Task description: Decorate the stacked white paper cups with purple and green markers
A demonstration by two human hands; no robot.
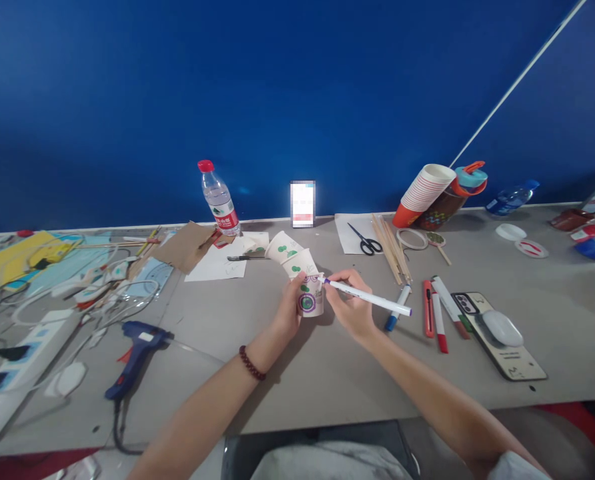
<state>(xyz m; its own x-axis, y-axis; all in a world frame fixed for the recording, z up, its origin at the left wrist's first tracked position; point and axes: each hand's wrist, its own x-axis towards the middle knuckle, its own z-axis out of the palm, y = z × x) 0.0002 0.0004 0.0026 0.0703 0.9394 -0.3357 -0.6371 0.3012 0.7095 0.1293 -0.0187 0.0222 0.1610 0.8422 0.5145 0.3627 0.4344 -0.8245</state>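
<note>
A chain of white paper cups joined end to end, printed with green marks, curves across the table. My left hand (291, 303) grips the nearest paper cup (311, 305), which bears purple scallops near its rim and a purple ring round a green spot. In my right hand (352, 308) is a white marker (372, 295) with a purple end, its tip at the upper right edge of that cup. Behind it lie two more cups, the middle cup (300, 263) and the farther cup (281, 247). A blue-capped marker (397, 308) rests beside my right hand.
A glue gun (140, 353), tangled cables and a power strip (25, 373) occupy the left. A water bottle (219, 200) and lit phone (303, 204) stand behind. Rightward are scissors (367, 243), wooden sticks (391, 250), stacked cups (422, 197), a cutter (428, 310) and another phone (512, 353).
</note>
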